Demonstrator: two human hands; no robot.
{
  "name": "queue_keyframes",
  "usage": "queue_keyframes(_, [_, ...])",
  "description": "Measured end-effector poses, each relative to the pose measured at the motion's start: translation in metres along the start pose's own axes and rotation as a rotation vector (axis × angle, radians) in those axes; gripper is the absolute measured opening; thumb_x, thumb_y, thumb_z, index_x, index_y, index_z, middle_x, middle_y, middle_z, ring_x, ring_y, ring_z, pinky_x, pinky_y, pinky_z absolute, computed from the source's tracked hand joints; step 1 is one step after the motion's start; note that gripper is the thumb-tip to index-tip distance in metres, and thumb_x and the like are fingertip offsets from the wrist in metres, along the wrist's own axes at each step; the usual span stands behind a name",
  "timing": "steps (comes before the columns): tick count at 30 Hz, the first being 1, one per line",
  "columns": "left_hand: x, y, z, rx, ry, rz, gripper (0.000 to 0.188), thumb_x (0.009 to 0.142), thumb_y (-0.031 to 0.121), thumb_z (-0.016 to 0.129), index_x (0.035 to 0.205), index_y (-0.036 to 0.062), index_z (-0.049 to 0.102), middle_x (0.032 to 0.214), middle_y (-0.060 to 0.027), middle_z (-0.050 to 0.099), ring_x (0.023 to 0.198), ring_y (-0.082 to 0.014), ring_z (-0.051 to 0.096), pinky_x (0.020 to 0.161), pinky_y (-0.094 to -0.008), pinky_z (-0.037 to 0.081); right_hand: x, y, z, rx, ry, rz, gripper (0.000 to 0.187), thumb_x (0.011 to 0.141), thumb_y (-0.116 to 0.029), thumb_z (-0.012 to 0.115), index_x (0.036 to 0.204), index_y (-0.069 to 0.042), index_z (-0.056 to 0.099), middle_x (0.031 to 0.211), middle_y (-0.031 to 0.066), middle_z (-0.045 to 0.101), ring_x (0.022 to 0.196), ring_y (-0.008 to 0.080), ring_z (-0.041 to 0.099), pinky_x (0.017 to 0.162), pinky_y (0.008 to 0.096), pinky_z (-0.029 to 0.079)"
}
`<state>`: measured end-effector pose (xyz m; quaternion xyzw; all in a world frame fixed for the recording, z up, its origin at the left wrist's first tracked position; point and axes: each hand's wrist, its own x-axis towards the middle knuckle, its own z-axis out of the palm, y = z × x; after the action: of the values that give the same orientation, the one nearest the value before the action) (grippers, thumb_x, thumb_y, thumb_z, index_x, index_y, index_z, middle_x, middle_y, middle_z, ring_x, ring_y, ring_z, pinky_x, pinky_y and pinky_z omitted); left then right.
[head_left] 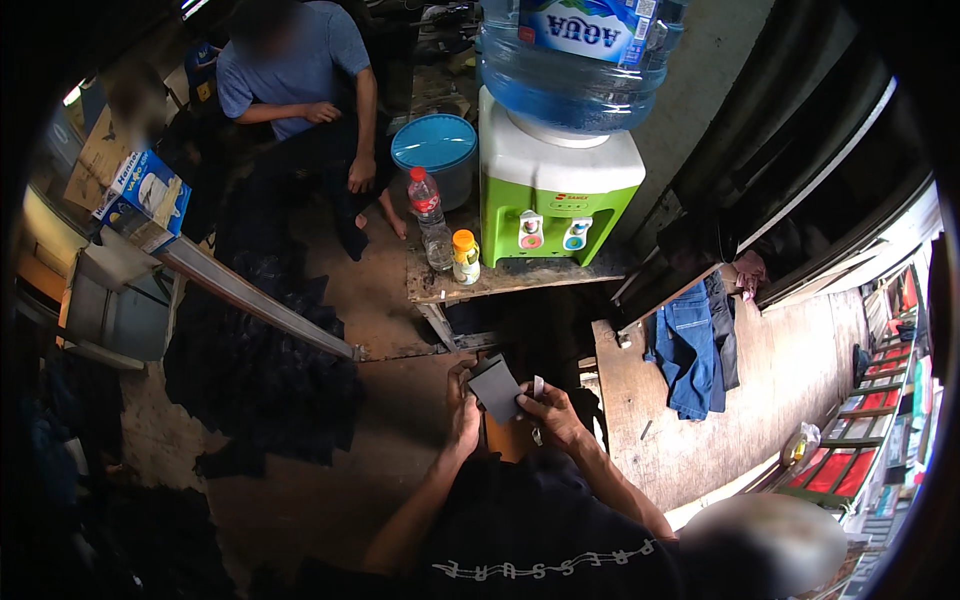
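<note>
A flat dark grey rectangular object (495,387), its exact kind unclear, is held between my two hands in front of my chest. My left hand (460,412) grips its left edge with curled fingers. On the lower right corner, my right hand (550,412) pinches it with the thumb. A small whitish piece (538,386) sticks up from the fingers of my right hand; what it is cannot be made out.
Ahead, a wooden table (520,285) bears a green and white water dispenser (565,185), a blue-lidded bucket (434,145) and bottles (465,258). A person (295,75) sits at the far left beside dark cloth (265,370). Jeans (685,350) lie on boards at right.
</note>
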<state>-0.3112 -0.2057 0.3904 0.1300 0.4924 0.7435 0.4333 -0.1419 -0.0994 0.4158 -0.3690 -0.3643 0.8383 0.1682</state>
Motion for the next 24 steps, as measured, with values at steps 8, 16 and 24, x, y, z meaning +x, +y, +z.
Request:
queue_keyframes(8, [0.008, 0.045, -0.023, 0.202, 0.037, 0.078, 0.062, 0.104, 0.017, 0.078, 0.157, 0.0091, 0.046, 0.144, -0.0156, 0.060, 0.133, -0.0236, 0.060, 0.112, -0.0403, 0.052, 0.030, -0.023, 0.041, -0.179, 0.048, -0.071, 0.024, 0.100, -0.014, 0.084, 0.120, -0.004, 0.077, 0.097, 0.0017, 0.076, 0.081, 0.0104, 0.069, 0.076, 0.0268, 0.057])
queue_keyframes(16, [0.014, 0.037, 0.003, 0.199, 0.281, -0.045, 0.056, 0.102, 0.015, 0.082, 0.149, 0.0092, 0.053, 0.130, -0.0110, 0.067, 0.115, -0.0199, 0.068, 0.092, -0.0408, 0.060, 0.050, -0.056, 0.008, 0.030, 0.013, -0.034, 0.032, 0.100, -0.018, 0.085, 0.126, -0.001, 0.076, 0.097, 0.0023, 0.076, 0.085, 0.0108, 0.069, 0.075, 0.0271, 0.057])
queue_keyframes(24, [0.045, 0.031, 0.057, 0.248, 0.154, -0.088, 0.051, 0.103, 0.015, 0.080, 0.147, 0.0075, 0.055, 0.119, -0.0046, 0.069, 0.106, -0.0138, 0.067, 0.091, -0.0372, 0.057, 0.064, -0.079, -0.073, 0.142, 0.044, 0.080, 0.027, 0.100, -0.019, 0.085, 0.117, 0.001, 0.076, 0.095, 0.0047, 0.075, 0.082, 0.0156, 0.072, 0.075, 0.0314, 0.061])
